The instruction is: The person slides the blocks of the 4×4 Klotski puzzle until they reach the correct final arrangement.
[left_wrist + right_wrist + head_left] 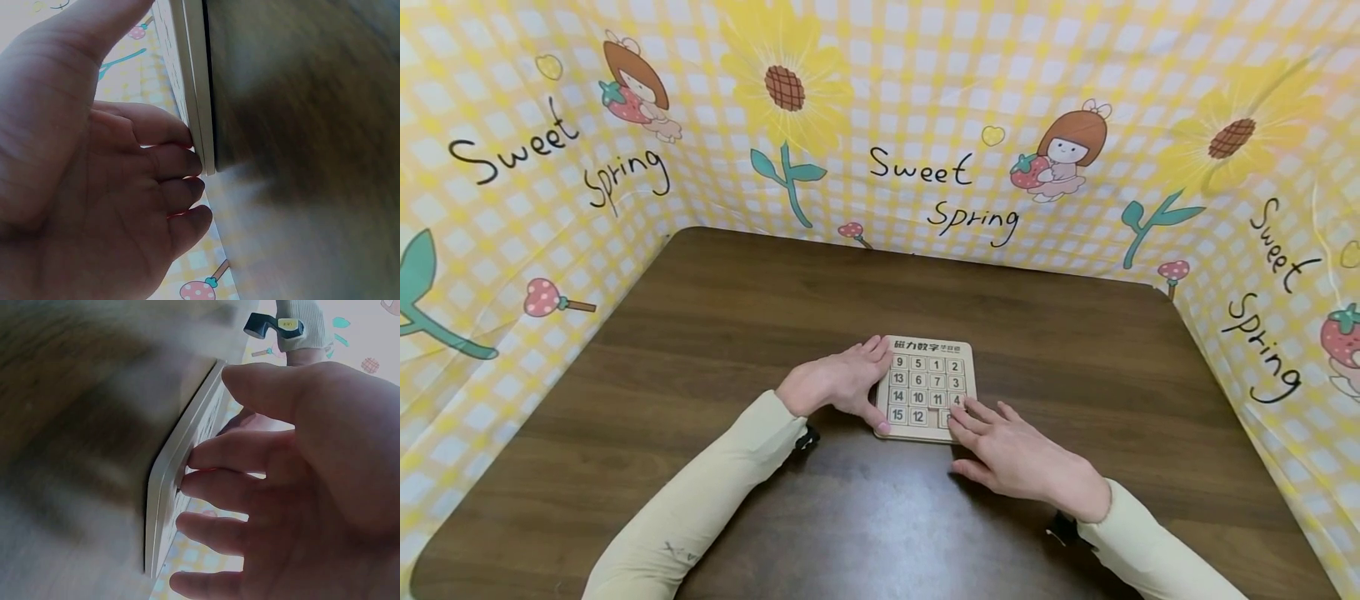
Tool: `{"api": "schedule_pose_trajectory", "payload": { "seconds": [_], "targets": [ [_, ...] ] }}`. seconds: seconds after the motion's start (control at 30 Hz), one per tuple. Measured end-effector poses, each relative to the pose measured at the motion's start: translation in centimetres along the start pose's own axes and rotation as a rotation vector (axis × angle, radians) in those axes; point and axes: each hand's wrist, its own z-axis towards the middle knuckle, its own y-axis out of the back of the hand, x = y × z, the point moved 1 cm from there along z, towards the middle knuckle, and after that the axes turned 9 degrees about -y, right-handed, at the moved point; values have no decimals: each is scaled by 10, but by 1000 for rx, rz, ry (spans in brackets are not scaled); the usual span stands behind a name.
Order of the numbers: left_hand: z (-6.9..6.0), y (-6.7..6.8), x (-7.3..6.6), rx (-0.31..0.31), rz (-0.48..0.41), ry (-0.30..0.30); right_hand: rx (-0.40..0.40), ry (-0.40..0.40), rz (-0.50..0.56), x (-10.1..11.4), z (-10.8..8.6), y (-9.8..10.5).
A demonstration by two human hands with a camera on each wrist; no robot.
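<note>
A pale wooden sliding number puzzle (937,367) lies flat on the table. Its rows read 9 5 1 2, then 13 6 7 3, then 14 10 11 4. At the bottom come 15, 12, a gap (933,418) and a tile partly covered by fingers. My left hand (848,379) holds the puzzle's left side, fingers at the upper corner and thumb at the lower one. In the left wrist view, its fingertips (194,164) meet the frame's edge. Straight fingers of my right hand (1011,450) touch the lower right tiles; its thumb is off the frame.
The dark brown wooden table (737,292) extends around the puzzle on every side. A yellow checked cloth (917,100) printed with flowers and girls stands along the back and both sides. A dark band (807,437) shows at the left wrist, another (1062,528) at the right.
</note>
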Motion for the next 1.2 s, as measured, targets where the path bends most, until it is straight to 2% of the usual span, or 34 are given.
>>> {"api": "schedule_pose_trajectory", "payload": {
  "seconds": [0.17, 0.47, 0.57, 0.93, 1.2],
  "targets": [
    [1, -1, 1, 1, -1, -3, 16, -31, 13, -6, -6, 0],
    [-1, 0, 0, 8, -3, 2, -22, 0, -7, -6, -3, 2],
    [-1, 0, 1, 8, -1, 4, -34, 14, -18, -3, 1, 5],
    [-1, 0, 0, -15, 3, -17, 4, 85, -42, 23, 21, 4],
    [-1, -1, 1, -24, 1, -22, 12, 95, -40, 25, 24, 1]
  ]
}}
